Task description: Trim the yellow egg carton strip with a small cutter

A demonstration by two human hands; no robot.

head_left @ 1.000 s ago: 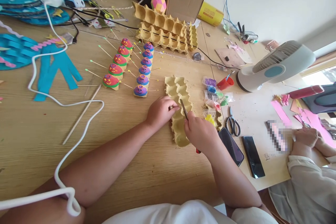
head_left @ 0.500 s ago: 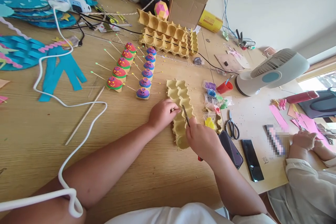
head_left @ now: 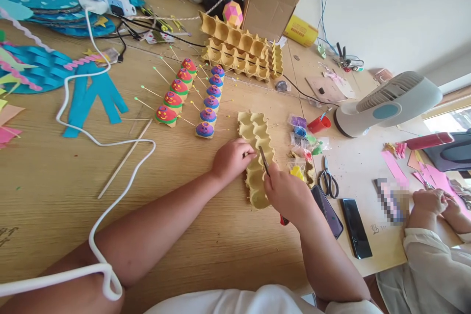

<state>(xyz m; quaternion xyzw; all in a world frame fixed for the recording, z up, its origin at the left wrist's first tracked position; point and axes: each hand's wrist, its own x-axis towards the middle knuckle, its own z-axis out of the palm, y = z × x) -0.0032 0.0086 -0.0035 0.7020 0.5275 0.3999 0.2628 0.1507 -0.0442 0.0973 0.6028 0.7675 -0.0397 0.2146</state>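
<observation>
A yellowish egg carton (head_left: 256, 184) lies lengthwise on the wooden table, with two rows of cups facing up. My left hand (head_left: 232, 161) grips its left edge, thumb and fingers pinched together near the middle. In my right hand (head_left: 289, 195) is a cutter (head_left: 263, 159) with a dark blade that reaches over the carton's cups; a red end of it shows below the fist. Left of the carton stand a row of red and green painted cups (head_left: 172, 99) and a row of purple and blue ones (head_left: 208, 115), both with sticks poking out.
Behind are more egg cartons (head_left: 235, 61) and a cardboard box (head_left: 270, 5). To the right lie clay bags (head_left: 297, 172), a red cup (head_left: 319, 123), scissors (head_left: 328, 179), two phones (head_left: 356, 228) and a fan (head_left: 386, 103). A white cable (head_left: 121, 191) crosses the left side. Another person's hands (head_left: 434, 203) are at far right.
The whole view has shifted slightly, so most things sit a little further right. Both hands keep nearly the same place on the carton, and the blade still lies over its cups.
</observation>
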